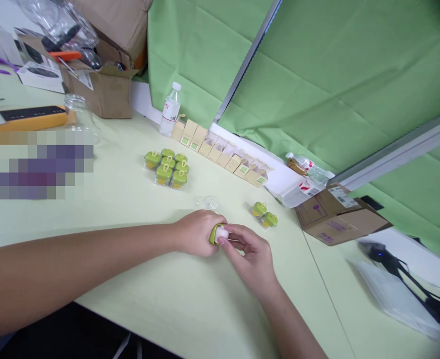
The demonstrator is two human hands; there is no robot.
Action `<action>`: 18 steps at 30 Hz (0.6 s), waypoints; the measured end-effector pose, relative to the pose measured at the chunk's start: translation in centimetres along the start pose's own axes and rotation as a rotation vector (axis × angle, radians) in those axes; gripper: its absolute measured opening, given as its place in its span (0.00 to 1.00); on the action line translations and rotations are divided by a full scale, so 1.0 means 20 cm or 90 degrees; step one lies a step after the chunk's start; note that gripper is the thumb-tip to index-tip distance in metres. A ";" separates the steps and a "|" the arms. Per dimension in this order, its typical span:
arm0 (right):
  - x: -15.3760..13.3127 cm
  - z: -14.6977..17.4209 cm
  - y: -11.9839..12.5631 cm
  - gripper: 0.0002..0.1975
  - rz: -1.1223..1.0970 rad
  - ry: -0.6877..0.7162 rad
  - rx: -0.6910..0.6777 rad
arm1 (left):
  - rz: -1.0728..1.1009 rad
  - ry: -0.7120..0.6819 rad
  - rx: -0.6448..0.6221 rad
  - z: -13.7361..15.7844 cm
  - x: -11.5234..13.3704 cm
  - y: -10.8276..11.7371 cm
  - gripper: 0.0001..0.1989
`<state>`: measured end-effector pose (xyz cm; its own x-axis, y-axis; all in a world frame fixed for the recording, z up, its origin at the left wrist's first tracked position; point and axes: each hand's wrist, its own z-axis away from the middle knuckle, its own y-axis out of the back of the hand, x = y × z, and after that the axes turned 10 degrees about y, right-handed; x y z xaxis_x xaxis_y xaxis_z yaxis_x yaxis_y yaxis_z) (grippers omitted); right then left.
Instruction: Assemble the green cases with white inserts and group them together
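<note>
My left hand [195, 232] is closed around a small green lid [213, 235] above the middle of the table. Thumb and fingers of my right hand [252, 254] pinch a small white piece [221, 233] at the lid's open side; whether it sits inside the lid or only touches it, I cannot tell. Just beyond my left hand lies a clear plastic piece [209, 202], partly hidden. Several small clear containers with green lids [164, 172] stand grouped farther back. Two more such green-lidded containers [264, 214] stand to the right of my hands.
A row of small beige boxes [220, 149] runs along the back, beside an upright water bottle [170, 109]. Cardboard boxes stand at back left [111, 92] and right [339, 214]. A glass jar [78, 117] is at left; black cables [402, 274] and a plastic bag [395, 299] lie right.
</note>
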<state>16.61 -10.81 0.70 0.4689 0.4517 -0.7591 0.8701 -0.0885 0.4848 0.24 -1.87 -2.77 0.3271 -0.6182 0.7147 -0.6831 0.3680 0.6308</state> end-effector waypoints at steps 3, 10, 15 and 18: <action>0.00 0.00 0.00 0.11 -0.009 0.004 0.002 | 0.016 -0.001 -0.003 0.00 0.00 0.00 0.14; -0.01 0.00 0.01 0.10 -0.007 0.009 -0.010 | 0.026 -0.011 -0.009 0.01 0.00 0.00 0.14; -0.01 0.00 0.01 0.08 -0.015 0.015 -0.021 | 0.019 -0.028 -0.015 0.01 0.00 0.00 0.14; -0.01 0.00 0.02 0.08 -0.015 0.018 -0.031 | 0.012 -0.035 -0.022 0.01 0.00 -0.01 0.15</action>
<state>16.87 -10.89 1.14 0.4433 0.4783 -0.7581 0.8721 -0.0347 0.4881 0.22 -1.98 -2.96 0.2764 -0.6480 0.7097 -0.6663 0.4030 0.6274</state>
